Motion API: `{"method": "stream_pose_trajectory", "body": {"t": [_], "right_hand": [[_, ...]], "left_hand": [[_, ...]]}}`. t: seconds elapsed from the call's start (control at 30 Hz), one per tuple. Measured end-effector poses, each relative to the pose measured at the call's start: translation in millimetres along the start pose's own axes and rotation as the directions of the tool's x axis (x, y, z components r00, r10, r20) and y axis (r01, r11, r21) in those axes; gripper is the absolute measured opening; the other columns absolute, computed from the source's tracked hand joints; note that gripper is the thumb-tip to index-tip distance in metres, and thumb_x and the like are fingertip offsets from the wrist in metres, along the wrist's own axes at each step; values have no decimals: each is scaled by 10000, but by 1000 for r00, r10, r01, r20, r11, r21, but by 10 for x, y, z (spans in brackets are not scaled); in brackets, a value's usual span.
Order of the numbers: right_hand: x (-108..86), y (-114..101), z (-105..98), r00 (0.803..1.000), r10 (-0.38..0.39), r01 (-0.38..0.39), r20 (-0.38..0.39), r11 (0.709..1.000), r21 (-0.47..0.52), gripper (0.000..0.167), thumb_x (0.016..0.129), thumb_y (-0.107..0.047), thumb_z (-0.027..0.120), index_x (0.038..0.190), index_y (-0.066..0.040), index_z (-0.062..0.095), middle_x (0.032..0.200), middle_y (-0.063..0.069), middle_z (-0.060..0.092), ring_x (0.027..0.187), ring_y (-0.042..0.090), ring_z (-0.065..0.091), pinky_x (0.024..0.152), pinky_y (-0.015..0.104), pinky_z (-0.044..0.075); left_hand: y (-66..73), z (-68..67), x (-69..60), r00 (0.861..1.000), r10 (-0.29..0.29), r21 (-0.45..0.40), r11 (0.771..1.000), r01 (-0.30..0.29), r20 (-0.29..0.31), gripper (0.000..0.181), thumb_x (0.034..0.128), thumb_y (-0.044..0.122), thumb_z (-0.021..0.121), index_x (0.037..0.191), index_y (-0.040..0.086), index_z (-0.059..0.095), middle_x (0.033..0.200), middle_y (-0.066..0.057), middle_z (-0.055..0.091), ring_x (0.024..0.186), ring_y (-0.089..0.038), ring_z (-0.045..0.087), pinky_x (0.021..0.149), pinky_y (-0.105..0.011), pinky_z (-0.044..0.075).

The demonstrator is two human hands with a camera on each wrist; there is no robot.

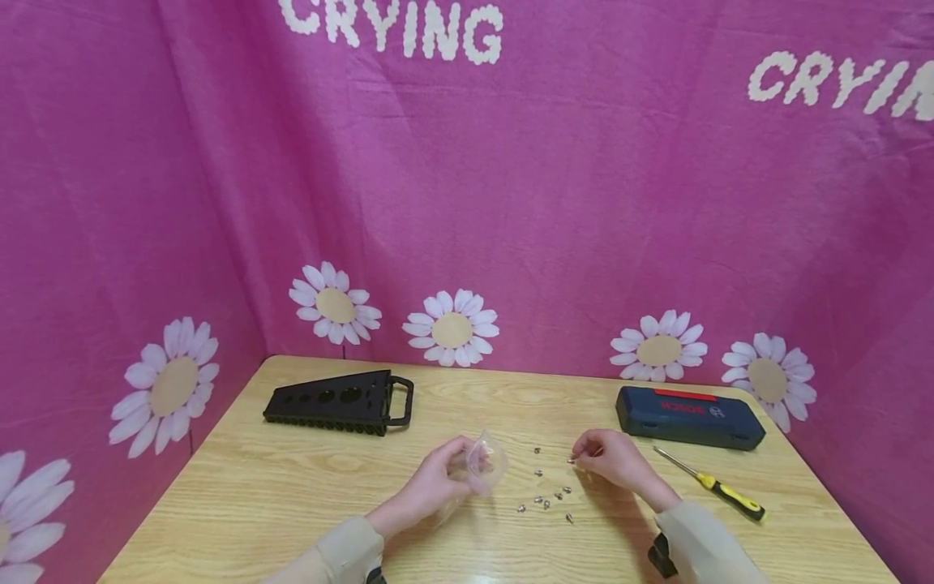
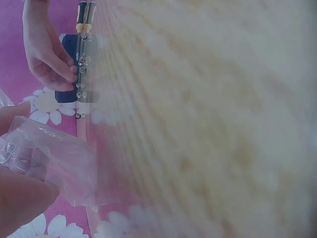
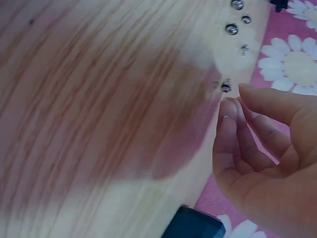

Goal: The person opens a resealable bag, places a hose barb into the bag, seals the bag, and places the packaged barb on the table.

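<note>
A clear plastic bag (image 1: 487, 464) is in my left hand (image 1: 438, 480), which grips it with its mouth held wide and facing right. In the left wrist view the bag (image 2: 54, 158) sits between thumb and fingers. My right hand (image 1: 619, 461) is low over the table, fingertips bent toward one small metal screw (image 1: 571, 461). Seen from the right wrist, that screw (image 3: 226, 86) lies just beyond the thumb and index fingertips, which have a small gap between them. Several similar screws (image 1: 546, 504) are scattered on the wood between my hands.
A black slotted tool rack (image 1: 332, 403) with a handle lies at the back left of the wooden table (image 1: 241, 495). At the back right is a dark blue Bosch case (image 1: 689, 418). A yellow-and-black screwdriver (image 1: 718, 487) lies right of my right hand. Pink cloth (image 1: 547, 243) hangs behind.
</note>
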State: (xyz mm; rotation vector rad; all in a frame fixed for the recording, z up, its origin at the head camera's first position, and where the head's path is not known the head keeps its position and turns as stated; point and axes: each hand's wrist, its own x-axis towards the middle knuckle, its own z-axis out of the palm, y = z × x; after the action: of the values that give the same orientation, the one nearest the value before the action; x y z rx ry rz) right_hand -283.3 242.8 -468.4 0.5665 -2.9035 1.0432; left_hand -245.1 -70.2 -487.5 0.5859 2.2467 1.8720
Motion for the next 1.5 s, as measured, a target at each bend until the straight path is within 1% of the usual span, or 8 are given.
{"method": "stream_pose_trajectory", "body": {"t": [0.2,0.37,0.73,0.87,1.1,1.27,1.37,1.5], "right_hand": [[62,31,45,999,37,-36,25,999,-14,96,802,-76,775,845,-29,704,758,25,683,654,27,496,575,179,409],[105,16,80,997,75,-74,23,997,-34,103,781,-70,798,813,-51,701,730,-2,663,653,59,481,575,185,382],[115,27,93,998,64,-62,17,993,-100,103,809,-108,782,770,-103,687,720,-44,653,664,36,460,618,189,372],[104,-12,55,999,38,-37,15,996,-77,102,841,-109,748,784,-93,665,732,-30,642,662,35,453,608,186,372],[117,-143,-36,998,-39,36,-44,997,-64,77,868,-92,724,818,-110,668,786,-19,676,696,-10,494,637,176,440],[119,-276,-82,996,-86,87,-24,996,26,31,871,-87,726,867,-61,709,821,31,728,712,-31,582,649,172,511],[120,-375,-100,994,-110,112,-20,990,82,68,874,-90,725,903,-28,725,838,61,749,724,-30,625,666,180,543],[117,-540,-116,987,-155,158,-41,983,89,69,875,-110,732,908,-50,739,841,46,756,735,-45,627,674,185,550]], "left_hand": [[12,19,15,1000,-10,37,999,11,-14,444,766,-46,732,1185,47,620,1197,-173,711,1197,-369,630,1066,-554,466],[32,26,2,1000,-16,30,999,17,-20,437,774,-13,753,1187,48,626,1202,-162,712,1193,-352,639,1086,-563,444],[41,29,9,999,-20,33,999,21,-32,417,774,10,760,1169,46,629,1202,-160,712,1204,-357,630,1082,-554,452],[44,31,7,999,-24,37,999,25,-35,422,772,17,765,1170,54,630,1204,-152,712,1211,-361,623,1079,-562,451],[51,18,9,999,-19,41,999,21,-33,420,774,33,769,1169,58,628,1187,-142,718,1226,-358,614,1107,-583,414],[47,23,16,999,-22,41,999,23,-26,425,781,36,769,1179,41,620,1191,-162,714,1209,-364,623,1093,-576,432],[44,30,20,999,-22,53,998,24,-28,424,777,35,770,1175,42,622,1187,-159,716,1204,-365,627,1092,-577,432],[42,37,23,999,-20,62,998,22,-30,425,773,30,768,1173,45,625,1182,-154,717,1212,-370,621,1101,-578,423]]}}
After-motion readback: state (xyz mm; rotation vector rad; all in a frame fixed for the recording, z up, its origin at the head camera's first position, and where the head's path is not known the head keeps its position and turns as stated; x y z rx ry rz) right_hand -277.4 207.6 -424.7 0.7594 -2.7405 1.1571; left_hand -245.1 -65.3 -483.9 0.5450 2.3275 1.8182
